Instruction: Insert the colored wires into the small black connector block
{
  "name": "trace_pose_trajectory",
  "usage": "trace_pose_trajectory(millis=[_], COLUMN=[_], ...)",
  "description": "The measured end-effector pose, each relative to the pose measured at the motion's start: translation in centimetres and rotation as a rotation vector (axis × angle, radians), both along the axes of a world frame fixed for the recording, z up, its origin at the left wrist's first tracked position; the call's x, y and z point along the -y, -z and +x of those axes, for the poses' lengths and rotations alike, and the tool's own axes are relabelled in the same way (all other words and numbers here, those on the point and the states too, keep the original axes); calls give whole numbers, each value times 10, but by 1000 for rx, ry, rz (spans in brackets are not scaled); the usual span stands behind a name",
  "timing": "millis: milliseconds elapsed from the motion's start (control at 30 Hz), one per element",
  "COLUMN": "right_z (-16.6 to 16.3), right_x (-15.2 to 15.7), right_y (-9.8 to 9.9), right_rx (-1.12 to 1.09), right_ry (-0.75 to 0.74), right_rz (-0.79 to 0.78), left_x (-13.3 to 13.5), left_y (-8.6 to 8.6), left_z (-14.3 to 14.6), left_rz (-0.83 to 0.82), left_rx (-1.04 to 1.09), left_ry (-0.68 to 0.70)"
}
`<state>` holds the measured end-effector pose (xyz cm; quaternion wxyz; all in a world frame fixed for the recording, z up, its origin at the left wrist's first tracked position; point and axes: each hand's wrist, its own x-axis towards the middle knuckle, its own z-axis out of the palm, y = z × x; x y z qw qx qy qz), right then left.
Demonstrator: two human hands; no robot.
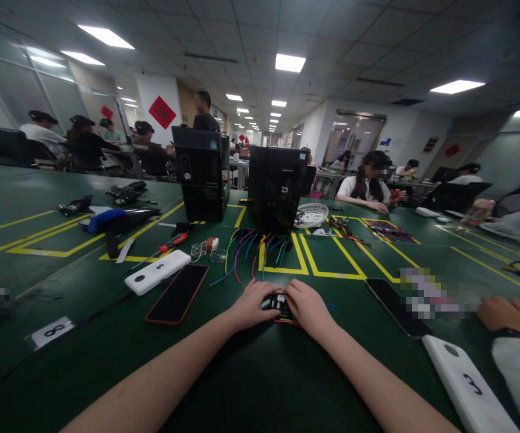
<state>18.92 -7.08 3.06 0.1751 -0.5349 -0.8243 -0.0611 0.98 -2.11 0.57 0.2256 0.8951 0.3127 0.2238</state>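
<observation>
Near the front middle of the green table, my left hand (256, 305) grips the left side of a small black device (279, 304) with silvery parts on top. My right hand (309, 305) closes over its right side. Fingers of both hands cover much of the device, so its exact kind does not show. A red wire runs under it and a bit of blue wire sticks out past my right hand. Just beyond my hands lie several loose red, blue and green wires (237, 258).
Two black computer towers (206, 180) stand behind the wires. To the left lie a dark phone (179, 294), a white power bank (158, 272) and a red-handled screwdriver (173, 242). A white basket (310, 214) sits farther back. At right are another phone (398, 307) and a co-worker's hand (510, 317).
</observation>
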Motion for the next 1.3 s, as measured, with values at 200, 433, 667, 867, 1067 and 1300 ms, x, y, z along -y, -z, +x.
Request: trace_pose_trajectory(millis=[200, 433, 667, 867, 1067, 1300], right_z=[2, -10, -16, -15, -14, -3], right_x=[0, 18, 16, 17, 17, 1], right_y=[-5, -16, -3, -1, -3, 1], right_rx=[30, 46, 194, 106, 2, -193], right_ry=[-51, -102, -118, -126, -128, 120], right_rz=[-53, -64, -242, -218, -225, -69], left_x=[2, 3, -5, -9, -8, -4], left_y=[-4, -7, 5, 10, 7, 3], left_z=[-1, 0, -3, -4, -4, -3], left_rz=[35, 157, 98, 54, 53, 43], left_rx=[-51, -107, -48, 31, 28, 25], left_ry=[31, -12, -134, -153, -139, 20])
